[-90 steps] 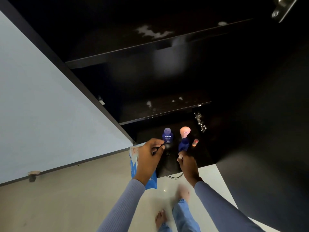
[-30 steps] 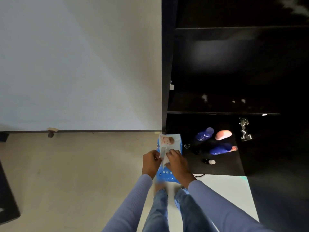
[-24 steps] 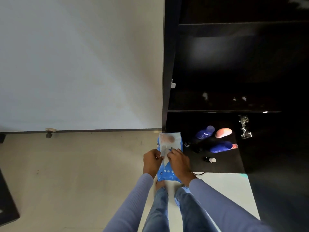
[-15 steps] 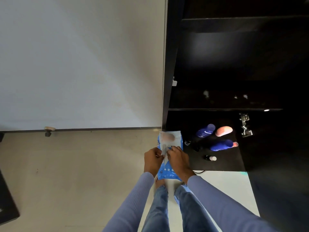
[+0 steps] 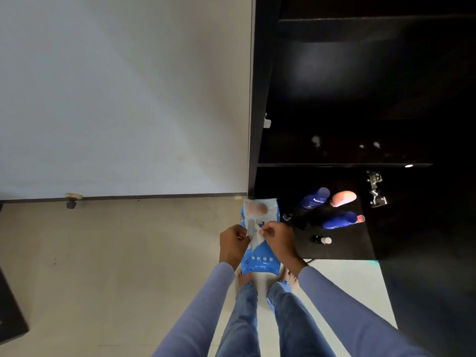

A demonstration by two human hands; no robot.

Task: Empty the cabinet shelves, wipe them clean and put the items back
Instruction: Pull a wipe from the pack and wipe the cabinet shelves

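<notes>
A blue wet-wipe pack (image 5: 260,264) lies on the floor at the foot of a dark cabinet (image 5: 360,124). Above it, my left hand (image 5: 232,242) and my right hand (image 5: 277,240) both pinch a thin white wipe (image 5: 254,233) between them. On the cabinet's bottom board lie two blue bottles (image 5: 314,198) (image 5: 337,220), a pink-capped bottle (image 5: 343,198) and a small dark vial with a white cap (image 5: 323,239). The dark shelves above show pale smudges (image 5: 316,140).
A white wall (image 5: 123,94) fills the left. A doorstop (image 5: 73,199) sticks out at its base. The beige floor (image 5: 116,253) spreads left of my bare feet (image 5: 244,278). A metal hinge (image 5: 375,189) sits on the cabinet's right side. A dark object (image 5: 10,313) stands at the far left.
Three seconds ago my hands were at the bottles on the bottom board. They have since come to the wipe pack, and a wipe has come up out of it between my fingers.
</notes>
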